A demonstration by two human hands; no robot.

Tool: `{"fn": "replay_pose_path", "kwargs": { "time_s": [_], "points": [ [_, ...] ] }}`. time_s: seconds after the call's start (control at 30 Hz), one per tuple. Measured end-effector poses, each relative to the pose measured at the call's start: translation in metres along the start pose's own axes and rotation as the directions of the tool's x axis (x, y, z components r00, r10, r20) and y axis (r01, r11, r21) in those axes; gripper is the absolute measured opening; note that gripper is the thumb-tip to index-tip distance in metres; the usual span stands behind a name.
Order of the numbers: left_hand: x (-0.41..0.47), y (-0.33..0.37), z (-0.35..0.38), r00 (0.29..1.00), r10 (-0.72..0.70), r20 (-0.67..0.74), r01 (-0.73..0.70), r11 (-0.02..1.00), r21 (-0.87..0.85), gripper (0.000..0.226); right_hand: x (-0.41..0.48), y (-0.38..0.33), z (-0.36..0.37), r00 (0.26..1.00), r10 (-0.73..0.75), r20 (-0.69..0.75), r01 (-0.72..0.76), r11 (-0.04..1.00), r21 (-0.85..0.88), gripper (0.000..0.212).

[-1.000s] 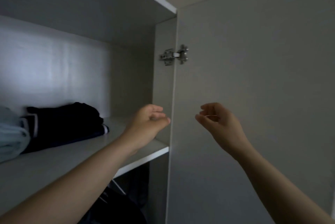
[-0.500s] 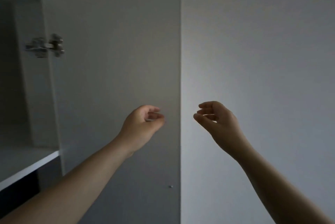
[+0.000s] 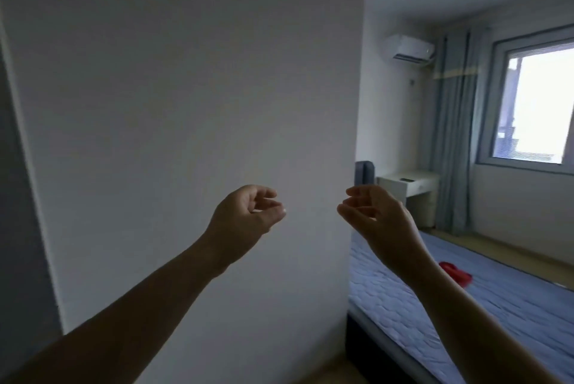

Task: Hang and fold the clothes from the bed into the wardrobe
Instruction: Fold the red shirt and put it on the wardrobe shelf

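— Clothes: can you see any from here?
— Only one red garment (image 3: 456, 274), lying on the bed (image 3: 503, 306) to the right of the right hand's fingers (image 3: 354, 202) and lower down. The right forearm covers its near edge, and it is too blurred to tell what kind of garment it is.
— Start from the left, then.
— A grey strip (image 3: 18, 228) runs down the left edge, cut off by the frame; I cannot tell what it is. Next comes a plain white wall (image 3: 186, 88), which hides the bed's left part. The left hand (image 3: 245, 219) is raised in front of that wall, fingers (image 3: 270, 205) loosely curled with thumb and fingertips nearly meeting, gripping nothing.
— And the right hand (image 3: 379, 216)?
— Level with the left, just apart from it, fingers half curled and spread, also empty. Beyond its fingers stands a white desk (image 3: 407, 184); something small and dark lies on it, too small to identify. Farther right hang curtains (image 3: 450, 135) and a bright window (image 3: 540, 110), cut off by the frame.
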State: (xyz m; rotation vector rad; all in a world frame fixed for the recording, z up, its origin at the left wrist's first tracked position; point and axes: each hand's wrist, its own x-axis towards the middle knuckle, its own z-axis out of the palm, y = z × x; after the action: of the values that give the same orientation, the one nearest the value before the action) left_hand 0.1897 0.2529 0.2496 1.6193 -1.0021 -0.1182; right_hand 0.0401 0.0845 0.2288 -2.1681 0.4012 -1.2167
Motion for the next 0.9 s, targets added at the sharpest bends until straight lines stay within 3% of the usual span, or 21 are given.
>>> {"fn": "replay_pose_path", "kwargs": {
  "time_s": [0.23,0.47,0.9],
  "points": [
    [0.035,0.039,0.187,0.972,0.109,0.207,-0.095,0.992,-0.078,0.025,-0.018,0.092,-0.153,0.987,0.100,-0.126,-0.117,0.983,-0.142,0.035],
    [0.051,0.079,0.368,0.880,0.200,0.430,-0.119,0.971,-0.208,0.019,-0.049,0.173,-0.293,0.948,0.189,-0.257,-0.247,0.944,-0.218,0.028],
    [0.122,0.133,0.663,0.711,0.338,0.617,-0.075,0.908,-0.412,0.025,-0.046,0.334,-0.497,0.827,0.220,-0.516,-0.437,0.830,-0.346,0.027]
  ]
}}
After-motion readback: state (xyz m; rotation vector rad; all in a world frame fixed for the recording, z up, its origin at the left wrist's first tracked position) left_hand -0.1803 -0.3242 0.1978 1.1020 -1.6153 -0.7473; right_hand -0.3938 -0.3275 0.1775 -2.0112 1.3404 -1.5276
